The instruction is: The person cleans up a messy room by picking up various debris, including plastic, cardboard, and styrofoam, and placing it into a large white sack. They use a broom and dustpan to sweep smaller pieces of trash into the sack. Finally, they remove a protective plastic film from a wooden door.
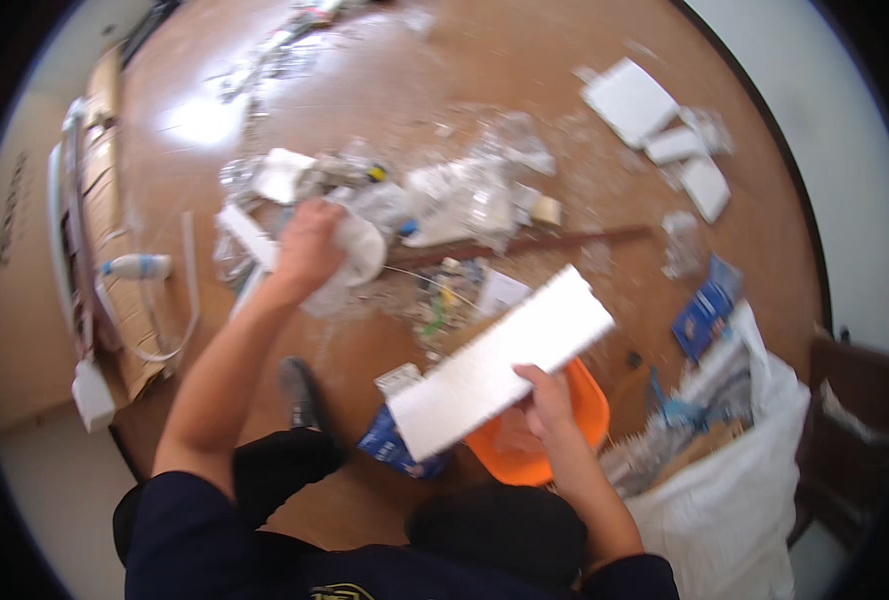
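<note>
My right hand (549, 401) grips a long white polystyrene foam board (500, 360) by its lower edge, thumb on top. The board is tilted and partly covers an orange plastic bin (590, 405) below it. My left hand (313, 244) reaches over the litter pile with curled fingers, closed on a white rounded sheet-like piece (363, 247); blur hides its exact material. Beside that hand lies a narrow white strip (245, 232). Clear plastic wrappings (482, 195) are heaped beyond it, and small mixed scraps (448, 292) lie between my hands.
A white woven sack (722, 517) filled with waste stands at right, near a blue packet (707, 307). White foam pieces (632, 101) lie at far right. At left are cardboard (106, 180) and a plastic bottle (138, 267). A dark red strip (579, 240) crosses the brown floor (384, 82).
</note>
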`<state>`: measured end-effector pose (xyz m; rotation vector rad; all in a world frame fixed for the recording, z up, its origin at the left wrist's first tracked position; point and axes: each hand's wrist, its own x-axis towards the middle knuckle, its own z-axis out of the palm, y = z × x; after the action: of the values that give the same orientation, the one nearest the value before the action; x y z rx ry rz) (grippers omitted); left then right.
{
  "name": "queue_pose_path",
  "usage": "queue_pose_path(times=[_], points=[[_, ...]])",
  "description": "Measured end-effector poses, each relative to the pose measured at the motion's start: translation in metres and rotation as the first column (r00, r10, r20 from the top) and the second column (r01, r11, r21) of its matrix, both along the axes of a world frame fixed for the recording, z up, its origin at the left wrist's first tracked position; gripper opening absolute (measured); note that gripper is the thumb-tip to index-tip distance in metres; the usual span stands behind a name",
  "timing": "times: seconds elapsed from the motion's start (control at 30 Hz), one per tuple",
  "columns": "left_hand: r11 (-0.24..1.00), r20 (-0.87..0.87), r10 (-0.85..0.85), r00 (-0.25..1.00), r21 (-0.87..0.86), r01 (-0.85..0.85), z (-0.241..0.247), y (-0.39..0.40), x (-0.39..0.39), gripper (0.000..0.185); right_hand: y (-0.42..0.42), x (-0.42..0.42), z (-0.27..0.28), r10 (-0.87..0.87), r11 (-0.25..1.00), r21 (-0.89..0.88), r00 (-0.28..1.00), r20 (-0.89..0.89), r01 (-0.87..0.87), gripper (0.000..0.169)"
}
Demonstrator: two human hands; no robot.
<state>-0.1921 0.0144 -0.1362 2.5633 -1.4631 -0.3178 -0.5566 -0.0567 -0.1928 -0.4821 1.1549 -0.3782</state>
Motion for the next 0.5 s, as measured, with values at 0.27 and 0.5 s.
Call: queue_pose_path(times=[0.27,0.5], points=[[0.992,-0.914,0.113,0.390,0.081,-0.097,0.094,-0.079,-0.131,0.036,-0.025,-0.040,0.015,-0.117,0.989,-0.075,0.989,0.091,0.124,0.043],[0.974,-0.975,0.220,-0.022,0.218,0.065,0.054,-0.087,-0.236,0.042,-0.024,-0.085,0.031,-0.426,0.903,0.220,0.697,0.577,0.370,0.056]])
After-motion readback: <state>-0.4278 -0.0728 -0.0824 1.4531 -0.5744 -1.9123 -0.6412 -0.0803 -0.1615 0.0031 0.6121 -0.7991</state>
